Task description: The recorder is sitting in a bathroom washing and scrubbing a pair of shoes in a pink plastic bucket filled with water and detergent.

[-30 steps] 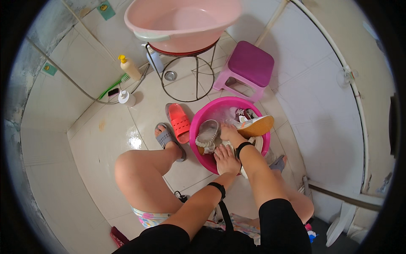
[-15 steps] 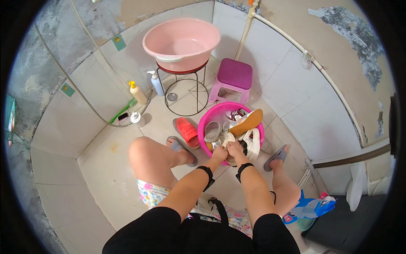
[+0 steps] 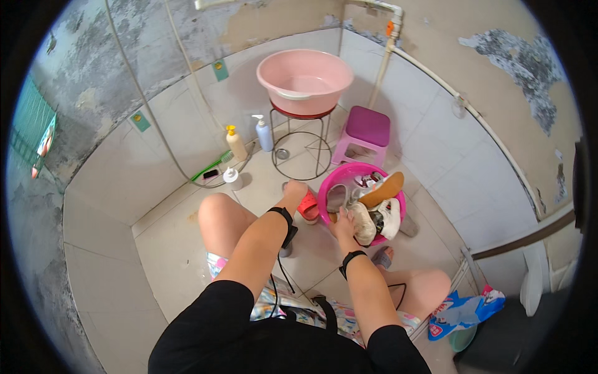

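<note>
Left hand (image 3: 295, 189) at 9 o'clock of round magenta plastic tub (image 3: 322, 199), beside coral-red plastic slipper (image 3: 308, 208); fingertips obscured, can't tell spread. Right hand (image 3: 342, 224) at tub's 8 o'clock, fingers partly hidden against rounded cream shoe (image 3: 363, 225) inside; grip unclear. Tan-soled shoe (image 3: 383, 191): 2 o'clock.

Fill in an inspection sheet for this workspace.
Surface: pale tiled floor, brownish mark.
Things at hand: magenta basin holding shoes, one tan sole showing.
Clutter: coral slipper, purple stool, three pump bottles, green brush.
Hands: left hand by the coral slipper, contact unclear; right hand over the basin's rim beside a whitish shoe, grip unclear.
Cables: black cord hanging below the left hand.
Surroundings: pink tub on a stand, peeling walls.
</note>
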Action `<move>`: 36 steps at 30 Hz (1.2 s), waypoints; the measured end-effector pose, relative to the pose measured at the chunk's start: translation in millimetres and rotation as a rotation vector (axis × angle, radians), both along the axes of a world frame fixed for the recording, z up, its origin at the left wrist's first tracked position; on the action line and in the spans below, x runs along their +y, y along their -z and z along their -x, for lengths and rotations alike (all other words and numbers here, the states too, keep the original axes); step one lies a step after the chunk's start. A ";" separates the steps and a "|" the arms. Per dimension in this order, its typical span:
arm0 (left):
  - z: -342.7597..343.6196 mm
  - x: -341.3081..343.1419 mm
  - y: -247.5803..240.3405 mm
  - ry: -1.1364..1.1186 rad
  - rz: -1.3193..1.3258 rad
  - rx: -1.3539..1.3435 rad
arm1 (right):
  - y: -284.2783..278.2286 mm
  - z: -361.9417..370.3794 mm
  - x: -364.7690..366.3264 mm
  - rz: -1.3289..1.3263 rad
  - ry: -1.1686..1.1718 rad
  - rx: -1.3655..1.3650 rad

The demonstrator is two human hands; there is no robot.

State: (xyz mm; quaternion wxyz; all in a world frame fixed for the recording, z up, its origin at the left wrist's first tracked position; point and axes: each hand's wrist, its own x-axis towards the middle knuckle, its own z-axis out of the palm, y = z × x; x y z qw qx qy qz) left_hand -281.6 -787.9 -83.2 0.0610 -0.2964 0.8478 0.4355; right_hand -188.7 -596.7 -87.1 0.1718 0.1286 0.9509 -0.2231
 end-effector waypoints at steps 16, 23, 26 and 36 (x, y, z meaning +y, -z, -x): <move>60.6 -193.5 84.0 -0.569 0.232 -0.007 | 107.1 29.8 -127.7 0.297 -0.290 0.527; 90.0 -326.4 136.4 -0.617 0.329 0.113 | 216.5 29.5 -173.7 0.213 -0.433 0.022; 90.3 -375.8 159.5 -0.501 0.323 -0.051 | 220.4 37.6 -196.6 0.046 -0.544 -0.149; 86.7 -480.4 255.7 -0.116 0.587 -0.137 | 222.3 46.7 -241.2 -0.087 -0.585 -0.184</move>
